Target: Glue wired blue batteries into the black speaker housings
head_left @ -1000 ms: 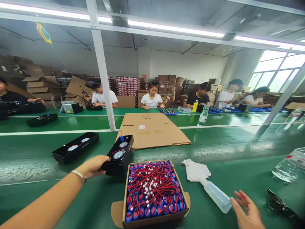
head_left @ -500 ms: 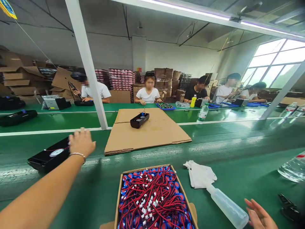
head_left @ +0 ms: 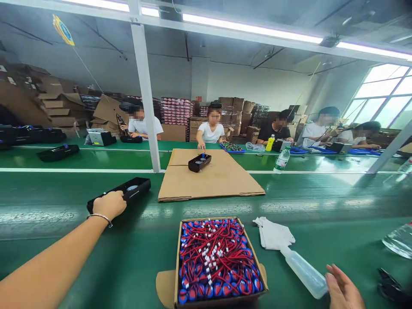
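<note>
My left hand [head_left: 111, 204] is closed over the near left part of a black speaker housing [head_left: 139, 189] on the green bench; its fingertips are partly hidden. A pale round driver shows in the top of the housing. My right hand [head_left: 344, 289] is at the lower right with fingers apart, by the base of a translucent squeeze bottle [head_left: 305, 274]; whether it touches the bottle I cannot tell. The bottle's neck lies against a white cloth [head_left: 275, 234]. Between my hands stands an open carton [head_left: 177, 266] of blue-and-red cylindrical cells with red and black leads and white connectors.
Ahead lies a flat cardboard sheet [head_left: 212, 184] bearing another black housing [head_left: 199, 163]. A co-worker's hand [head_left: 201, 145] reaches to it. Water bottles [head_left: 282, 160] stand beyond and at right. A white post [head_left: 146, 98] rises left of the cardboard. Other people sit across the bench.
My view has swung left. My left hand has shifted from the right end of the housing to its near left part. The co-worker opposite has reached toward the housing on the cardboard.
</note>
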The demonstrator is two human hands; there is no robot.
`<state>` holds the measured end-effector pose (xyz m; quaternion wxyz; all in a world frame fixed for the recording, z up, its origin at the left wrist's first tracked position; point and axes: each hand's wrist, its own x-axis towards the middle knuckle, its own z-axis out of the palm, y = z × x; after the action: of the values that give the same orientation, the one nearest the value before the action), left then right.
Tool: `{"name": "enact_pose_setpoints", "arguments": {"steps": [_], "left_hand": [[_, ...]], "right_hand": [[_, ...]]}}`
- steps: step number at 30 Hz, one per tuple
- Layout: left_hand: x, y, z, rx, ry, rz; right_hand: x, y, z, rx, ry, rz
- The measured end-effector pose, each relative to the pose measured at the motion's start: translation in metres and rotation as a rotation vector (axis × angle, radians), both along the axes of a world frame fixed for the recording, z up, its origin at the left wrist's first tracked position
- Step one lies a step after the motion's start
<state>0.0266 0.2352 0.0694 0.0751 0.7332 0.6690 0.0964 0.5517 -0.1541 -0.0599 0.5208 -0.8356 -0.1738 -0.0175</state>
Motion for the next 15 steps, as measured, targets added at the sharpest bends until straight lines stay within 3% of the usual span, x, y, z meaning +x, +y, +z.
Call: {"name": "enact_pose_setpoints", "arguments": {"steps": [3, 6, 11, 15], "left_hand": [[-0.009, -0.034, 0.008, 0.010, 0.033, -0.054], [-0.023, -0.081, 0.006, 0.078, 0.069, -0.061], [-0.045, -0.166, -0.023, 0.192, 0.126, -0.046], [-0.053, -0.223, -0.043, 0.156, 0.119, -0.031]], "right_hand": [[-0.015, 0.002, 0.010, 0.018, -0.031, 0.006], [-0.029, 0.002, 0.023, 0.067, -0.105, 0.007], [-0.067, -0.002, 0.054, 0.082, -0.277, -0.011], [-0.103, 0.002, 0.074, 0.116, -0.482, 0.171]]}}
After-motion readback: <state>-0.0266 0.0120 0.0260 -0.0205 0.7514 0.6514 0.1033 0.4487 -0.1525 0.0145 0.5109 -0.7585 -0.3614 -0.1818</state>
